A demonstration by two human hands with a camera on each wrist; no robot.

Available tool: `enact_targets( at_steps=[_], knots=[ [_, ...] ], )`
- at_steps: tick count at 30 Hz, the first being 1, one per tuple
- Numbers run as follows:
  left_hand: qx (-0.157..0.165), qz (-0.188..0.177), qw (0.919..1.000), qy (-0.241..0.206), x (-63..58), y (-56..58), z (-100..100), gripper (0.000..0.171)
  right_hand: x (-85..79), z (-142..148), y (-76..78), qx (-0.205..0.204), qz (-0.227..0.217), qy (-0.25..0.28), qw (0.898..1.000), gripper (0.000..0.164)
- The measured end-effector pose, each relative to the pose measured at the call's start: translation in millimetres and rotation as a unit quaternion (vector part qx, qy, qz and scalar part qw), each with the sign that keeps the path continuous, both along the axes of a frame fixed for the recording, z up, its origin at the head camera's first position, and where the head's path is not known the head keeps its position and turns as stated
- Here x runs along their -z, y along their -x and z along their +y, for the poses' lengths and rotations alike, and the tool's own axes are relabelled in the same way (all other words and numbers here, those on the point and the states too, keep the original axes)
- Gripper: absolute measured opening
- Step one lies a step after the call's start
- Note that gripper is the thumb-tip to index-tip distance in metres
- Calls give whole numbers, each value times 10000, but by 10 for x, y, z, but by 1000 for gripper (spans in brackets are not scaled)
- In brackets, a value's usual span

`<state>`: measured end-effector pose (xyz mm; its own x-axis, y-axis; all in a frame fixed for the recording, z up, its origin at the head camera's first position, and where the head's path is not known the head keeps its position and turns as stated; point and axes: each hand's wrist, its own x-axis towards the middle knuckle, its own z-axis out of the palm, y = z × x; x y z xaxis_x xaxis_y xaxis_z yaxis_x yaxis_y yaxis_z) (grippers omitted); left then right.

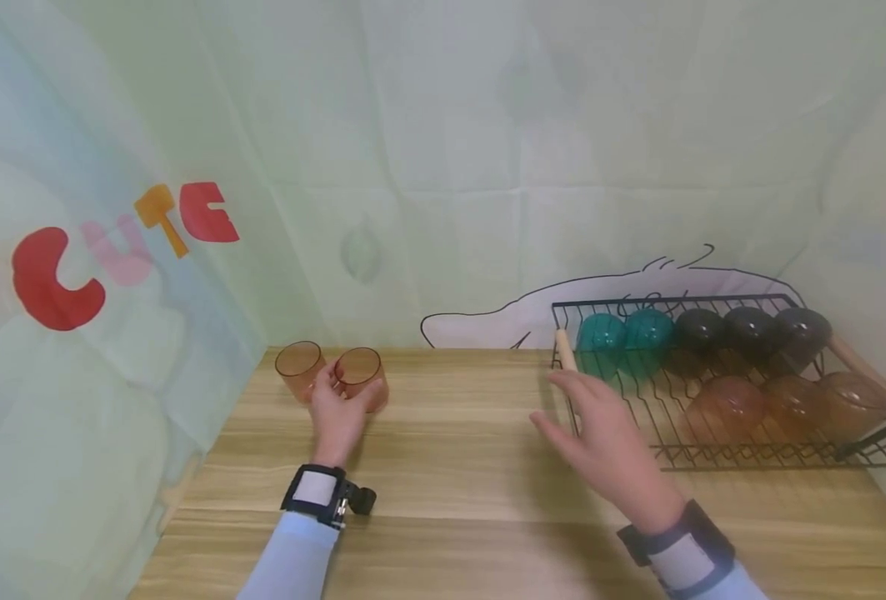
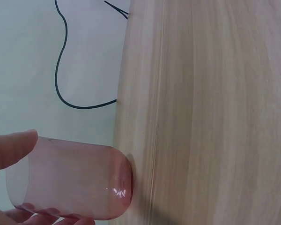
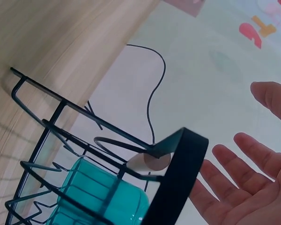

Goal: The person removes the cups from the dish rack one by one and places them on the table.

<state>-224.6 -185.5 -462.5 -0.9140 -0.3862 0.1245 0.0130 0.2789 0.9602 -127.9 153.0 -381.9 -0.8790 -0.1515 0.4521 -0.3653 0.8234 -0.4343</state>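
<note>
On the left of the table, my left hand (image 1: 335, 422) grips a pink, see-through glass (image 1: 358, 367), thumb on one side and fingers on the other. The left wrist view shows this glass (image 2: 75, 178) upright, its rounded base at the wood. Just left of it stands a second pink glass (image 1: 300, 360). My right hand (image 1: 613, 446) holds nothing, its fingers spread and relaxed, by the near left end of a black wire rack (image 1: 671, 300). In the right wrist view, the right hand (image 3: 248, 187) is beside the rack's end bar (image 3: 178, 178).
Inside the rack, two teal glasses (image 1: 648, 331) and several dark glasses (image 1: 750, 331) sit upside down in the back row. Pinkish-amber glasses (image 1: 728, 404) fill the front right. A pale wooden handle (image 1: 565, 350) is on the rack's left end. A printed cloth (image 1: 450, 167) hangs behind the table.
</note>
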Motion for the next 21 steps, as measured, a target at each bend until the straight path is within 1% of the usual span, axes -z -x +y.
enact_targets(
  at_steps=[6, 12, 17, 21],
  knots=[
    [-46, -149, 9998, 145, 20, 28, -12, 85, 17, -2, 7, -133, 188, 19, 9997, 56],
    [-19, -204, 9996, 205, 49, 72, -24, 86, 32, 14, 19, -134, 249, -59, 9996, 56],
    [28, -187, 9995, 255, 65, 59, -4, 90, 36, 18, 17, -145, 314, -78, 9994, 56],
    [-31, -190, 9993, 318, 60, 33, 37, 96, 30, 15, 8, -130, 309, -81, 9994, 57]
  ],
)
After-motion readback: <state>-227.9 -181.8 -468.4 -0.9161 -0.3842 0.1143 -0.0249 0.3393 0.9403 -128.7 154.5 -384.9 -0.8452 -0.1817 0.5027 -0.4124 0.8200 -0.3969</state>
